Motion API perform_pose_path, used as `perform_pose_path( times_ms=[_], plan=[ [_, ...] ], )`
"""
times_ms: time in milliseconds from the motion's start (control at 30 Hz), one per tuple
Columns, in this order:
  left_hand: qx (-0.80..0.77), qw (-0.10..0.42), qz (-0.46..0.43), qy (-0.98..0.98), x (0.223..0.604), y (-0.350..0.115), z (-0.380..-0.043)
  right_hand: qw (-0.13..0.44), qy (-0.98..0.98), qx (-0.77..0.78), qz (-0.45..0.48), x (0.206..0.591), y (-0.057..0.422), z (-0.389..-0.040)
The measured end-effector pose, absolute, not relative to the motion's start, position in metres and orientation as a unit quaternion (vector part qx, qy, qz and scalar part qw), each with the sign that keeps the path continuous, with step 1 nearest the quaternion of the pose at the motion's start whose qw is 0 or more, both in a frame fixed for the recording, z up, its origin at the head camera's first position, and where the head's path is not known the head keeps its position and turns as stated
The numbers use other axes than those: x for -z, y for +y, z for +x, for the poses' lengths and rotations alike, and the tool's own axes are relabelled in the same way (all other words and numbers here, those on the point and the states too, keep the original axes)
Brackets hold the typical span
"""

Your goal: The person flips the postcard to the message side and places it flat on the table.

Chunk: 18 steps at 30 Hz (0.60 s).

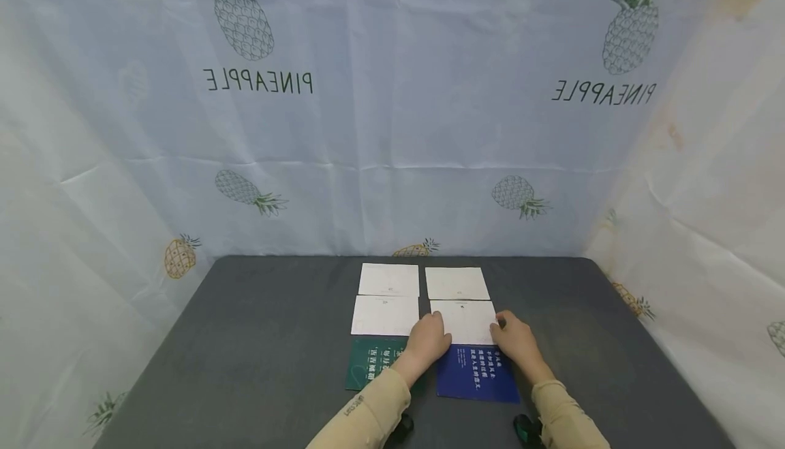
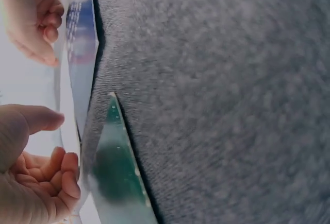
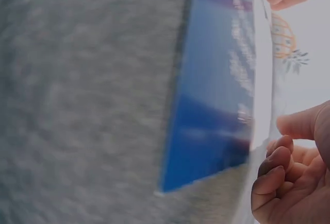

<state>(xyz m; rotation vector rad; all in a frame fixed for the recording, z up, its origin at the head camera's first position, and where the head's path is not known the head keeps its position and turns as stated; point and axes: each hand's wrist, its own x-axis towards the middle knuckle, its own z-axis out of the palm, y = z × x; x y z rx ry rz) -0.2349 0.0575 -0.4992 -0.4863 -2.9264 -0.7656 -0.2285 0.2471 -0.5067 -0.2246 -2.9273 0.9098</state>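
Note:
Between my hands lies a white card (image 1: 463,321), just above a dark blue card (image 1: 477,373) with white writing. My left hand (image 1: 431,336) is at its left edge, also beside a green card (image 1: 373,362). At the right edge is my right hand (image 1: 516,341). In the left wrist view the left thumb (image 2: 44,119) stands apart from the loosely bent fingers. The right wrist view shows a similar gap between the right thumb (image 3: 299,123) and fingers, with nothing held. Whether either hand touches the white card, I cannot tell.
Another white card (image 1: 384,315) lies left of my left hand, above the green card. Two more white cards, left (image 1: 389,279) and right (image 1: 456,283), form the far row. The dark grey table (image 1: 270,353) meets a pineapple-print curtain (image 1: 380,129) behind.

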Motion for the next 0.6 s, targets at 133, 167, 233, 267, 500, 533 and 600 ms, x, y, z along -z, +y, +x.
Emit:
perform_pose_path(
  times_ms=[133,167,233,267,500,533,600],
  plan=[
    [0.224,0.067,-0.163,-0.958,0.497,0.057,-0.234,0.036,-0.953,-0.291,-0.073,0.499,0.247,-0.226],
    [0.215,0.075,-0.164,-0.960,0.495,0.056,-0.234,0.035,-0.954,-0.290,-0.072,0.496,0.247,-0.225],
    [0.198,0.089,-0.167,-0.962,0.492,0.055,-0.233,0.032,-0.954,-0.291,-0.069,0.490,0.245,-0.222],
    [0.189,0.096,-0.168,-0.963,0.489,0.054,-0.232,0.030,-0.953,-0.294,-0.068,0.487,0.243,-0.220],
    [0.163,0.133,-0.170,-0.963,0.476,0.042,-0.220,0.031,-0.945,-0.322,-0.039,0.469,0.225,-0.202],
    [0.161,0.141,-0.170,-0.962,0.475,0.039,-0.218,0.033,-0.945,-0.324,-0.033,0.468,0.222,-0.200],
    [0.153,0.157,-0.171,-0.961,0.474,0.032,-0.213,0.033,-0.943,-0.329,-0.024,0.465,0.215,-0.197]
  ],
)
